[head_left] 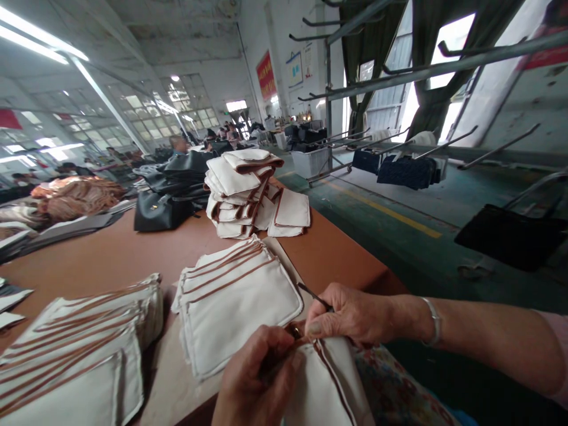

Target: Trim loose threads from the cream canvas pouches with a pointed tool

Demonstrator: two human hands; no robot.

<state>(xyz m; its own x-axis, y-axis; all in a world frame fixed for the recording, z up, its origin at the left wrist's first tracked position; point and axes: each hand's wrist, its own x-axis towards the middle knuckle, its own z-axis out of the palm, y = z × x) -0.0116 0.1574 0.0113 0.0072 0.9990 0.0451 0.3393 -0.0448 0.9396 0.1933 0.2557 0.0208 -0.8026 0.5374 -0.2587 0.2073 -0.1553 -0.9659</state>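
At the bottom centre, a white fabric piece with brown trim (331,384) hangs from both hands over the table's near edge. My left hand (260,376) pinches its brown top edge, close to a small gold-coloured metal bit (295,332). My right hand (344,313), with a bracelet at the wrist, pinches the same edge just to the right. A thin dark tool (313,296) sticks out from between the right fingers; its lower part is hidden. Beyond the hands lies an overlapping row of white pieces with brown edging (244,302).
Another row of white pieces (84,349) covers the near left of the brown table (346,248). Farther back stand a tall pile of white pieces (239,189) and black bags (164,201). A metal rack (328,106) with hanging bags rises at the right. People sit far behind.
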